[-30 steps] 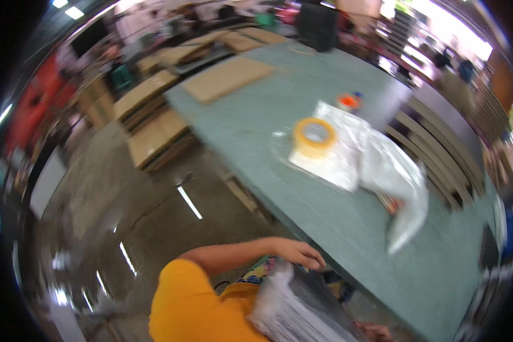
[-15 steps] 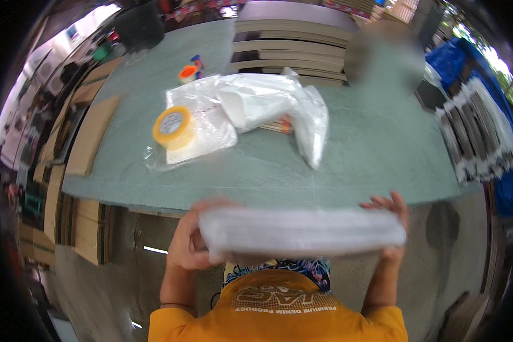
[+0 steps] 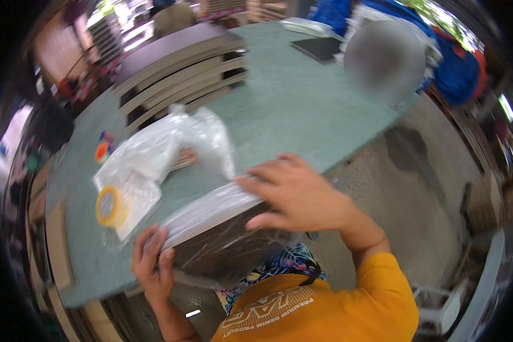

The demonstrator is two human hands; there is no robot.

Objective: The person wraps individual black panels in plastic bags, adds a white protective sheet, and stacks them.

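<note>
Both hands on plastic-wrapped stack (image 3: 216, 239) | L hand (image 3: 153, 265) clamps corner, R hand (image 3: 296, 196) flat atop, steadying at table (image 3: 302, 108) edge | tape roll (image 3: 111, 206) nr.

A roll of yellow tape (image 3: 111, 206) lies on a flat clear plastic bag (image 3: 132, 196) near the left end of the long pale green table (image 3: 302, 102), with a heap of crumpled clear plastic bags (image 3: 171, 145) just beyond it and a small orange and blue object (image 3: 102, 149) to the heap's left. Stacked brown cardboard sheets (image 3: 182, 74) sit farther along the table, and a dark flat tablet-like slab (image 3: 324, 48) rests near its far end. Blue fabric bundles (image 3: 450, 57) are piled beyond the table's right edge.
</note>
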